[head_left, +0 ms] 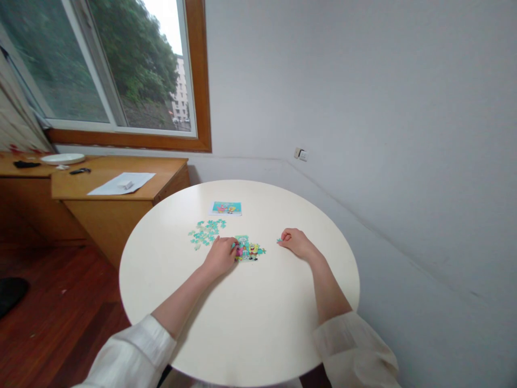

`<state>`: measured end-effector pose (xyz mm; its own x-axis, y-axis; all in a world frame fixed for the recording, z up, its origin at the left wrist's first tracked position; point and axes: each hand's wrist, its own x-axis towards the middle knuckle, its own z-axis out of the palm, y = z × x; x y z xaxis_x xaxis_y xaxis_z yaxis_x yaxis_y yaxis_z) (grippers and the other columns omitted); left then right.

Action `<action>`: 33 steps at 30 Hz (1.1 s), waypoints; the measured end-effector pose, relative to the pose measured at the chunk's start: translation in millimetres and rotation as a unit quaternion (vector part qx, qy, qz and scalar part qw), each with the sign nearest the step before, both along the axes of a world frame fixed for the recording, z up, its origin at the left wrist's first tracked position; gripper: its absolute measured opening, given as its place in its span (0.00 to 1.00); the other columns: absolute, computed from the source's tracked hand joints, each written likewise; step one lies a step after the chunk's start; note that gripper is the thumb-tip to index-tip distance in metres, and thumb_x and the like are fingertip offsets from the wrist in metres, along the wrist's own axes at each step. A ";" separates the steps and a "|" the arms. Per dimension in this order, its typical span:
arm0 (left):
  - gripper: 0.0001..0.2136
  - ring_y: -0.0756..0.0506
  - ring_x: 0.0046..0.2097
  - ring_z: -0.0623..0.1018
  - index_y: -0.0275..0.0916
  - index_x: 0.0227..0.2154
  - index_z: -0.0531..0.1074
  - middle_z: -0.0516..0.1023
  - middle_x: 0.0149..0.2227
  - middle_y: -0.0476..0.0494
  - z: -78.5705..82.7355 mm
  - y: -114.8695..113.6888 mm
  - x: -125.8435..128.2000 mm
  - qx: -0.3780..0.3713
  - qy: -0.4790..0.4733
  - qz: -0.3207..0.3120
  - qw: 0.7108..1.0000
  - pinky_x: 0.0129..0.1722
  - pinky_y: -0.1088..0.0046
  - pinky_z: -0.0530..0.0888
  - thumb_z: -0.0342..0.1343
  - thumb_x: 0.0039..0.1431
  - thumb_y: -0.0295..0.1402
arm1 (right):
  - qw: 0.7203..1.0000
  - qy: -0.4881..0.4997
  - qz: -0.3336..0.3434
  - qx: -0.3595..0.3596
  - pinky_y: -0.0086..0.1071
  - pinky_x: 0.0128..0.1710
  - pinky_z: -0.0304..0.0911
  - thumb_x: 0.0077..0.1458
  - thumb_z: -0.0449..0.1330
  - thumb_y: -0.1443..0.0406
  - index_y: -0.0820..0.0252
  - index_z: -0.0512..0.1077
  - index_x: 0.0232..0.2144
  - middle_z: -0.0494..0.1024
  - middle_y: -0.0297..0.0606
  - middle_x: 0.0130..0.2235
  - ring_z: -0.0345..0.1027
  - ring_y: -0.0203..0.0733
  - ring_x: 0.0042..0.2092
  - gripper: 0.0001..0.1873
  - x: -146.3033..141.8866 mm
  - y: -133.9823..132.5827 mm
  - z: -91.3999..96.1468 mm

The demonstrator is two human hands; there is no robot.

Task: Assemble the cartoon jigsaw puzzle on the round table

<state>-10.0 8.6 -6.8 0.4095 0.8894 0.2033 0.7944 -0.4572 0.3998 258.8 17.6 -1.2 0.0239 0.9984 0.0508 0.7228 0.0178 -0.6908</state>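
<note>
A partly joined jigsaw puzzle [253,250] with cartoon figures lies flat on the round white table [242,318]. At its left edge rests my left hand [220,255], its fingers curled onto the joined pieces and partly covering them. Right of the puzzle, apart from it, my right hand [298,243] pinches a small teal puzzle piece [279,240] between thumb and fingertips, close to the tabletop. Loose teal puzzle pieces [205,231] are spread in a cluster beyond my left hand. Behind them lies a picture card [226,208] showing similar cartoon figures.
To the left of the table stands a wooden desk [169,180] with a white sheet of paper [117,185], a white plate [63,159] and a small dark object [79,171]. A window [141,70] is above it. A bare wall [404,161] borders the right side.
</note>
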 end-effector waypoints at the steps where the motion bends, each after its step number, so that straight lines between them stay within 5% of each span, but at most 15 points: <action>1: 0.13 0.41 0.47 0.74 0.37 0.40 0.72 0.77 0.42 0.38 0.4 -0.1 0.0 -0.001 0.000 -0.001 1.000 0.58 0.53 0.57 0.44 0.56 0.27 | 1.000 0.008 0.005 0.006 0.26 0.24 0.54 0.41 0.62 0.66 0.61 0.67 0.21 0.69 0.31 0.21 0.60 0.32 0.24 0.06 -2.9 0.0 0.0; 16: 0.14 0.40 0.49 0.73 0.38 0.40 0.71 0.76 0.44 0.39 -3.3 2.6 0.0 -0.009 -0.007 0.006 1.000 0.59 0.50 0.54 0.44 0.55 0.26 | 0.988 0.117 0.041 0.091 0.27 0.28 0.56 0.44 0.58 0.58 0.63 0.72 0.37 0.69 0.33 0.27 0.61 0.33 0.28 0.18 -14.6 5.3 -7.7; 33: 0.14 0.41 0.47 0.74 0.36 0.41 0.71 0.77 0.41 0.37 -2.6 1.4 -0.1 -0.003 -0.009 0.010 1.000 0.59 0.52 0.53 0.43 0.55 0.26 | 0.974 0.210 0.023 0.079 0.33 0.34 0.65 0.40 0.61 0.61 0.64 0.76 0.32 0.77 0.39 0.27 0.70 0.39 0.31 0.15 -12.8 16.2 -18.1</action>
<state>-10.2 10.1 -9.4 0.3882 0.8985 0.2051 0.7964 -0.4390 0.4159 246.0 33.9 -19.4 0.0320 0.9795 0.1987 0.3723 0.1728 -0.9119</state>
